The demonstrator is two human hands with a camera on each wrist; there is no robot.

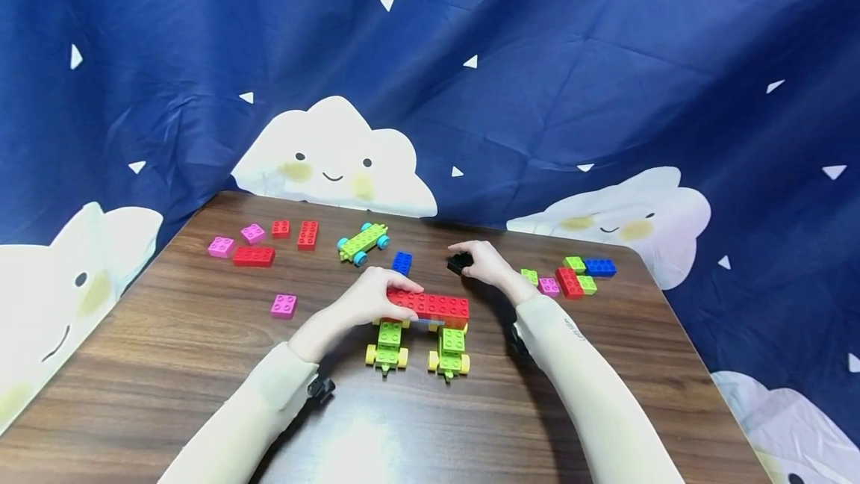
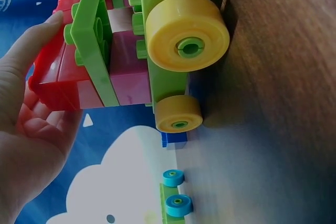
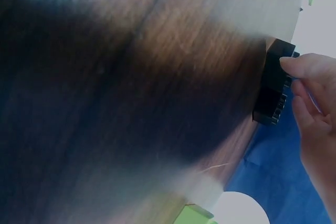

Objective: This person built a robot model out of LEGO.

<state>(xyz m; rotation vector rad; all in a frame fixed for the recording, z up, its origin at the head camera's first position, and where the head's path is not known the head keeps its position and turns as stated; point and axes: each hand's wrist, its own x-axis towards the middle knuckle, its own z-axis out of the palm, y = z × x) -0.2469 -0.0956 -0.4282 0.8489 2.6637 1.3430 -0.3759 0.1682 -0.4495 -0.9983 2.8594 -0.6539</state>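
Observation:
My left hand (image 1: 372,296) holds the end of a row of red bricks (image 1: 446,308), thumb on the near side and fingers behind. The red bricks bridge two green wheeled bases (image 2: 170,85) with yellow wheels (image 2: 188,32). Green bricks (image 1: 453,339) and, in the left wrist view, a purple brick (image 2: 130,66) sit between the bases and the red row. Farther back on the right, my right hand (image 1: 489,264) pinches black studded bricks (image 3: 274,80) at the table surface, its thumb on their side. The fingers partly cover the black bricks in the head view.
A blue brick (image 1: 402,263) and a green car base (image 1: 363,243) with blue wheels lie behind the build. Loose pink and red bricks (image 1: 254,256) are on the left, a pink brick (image 1: 284,306) nearer. Several mixed bricks (image 1: 569,283) lie right. A blue curtain (image 1: 430,58) backs the table.

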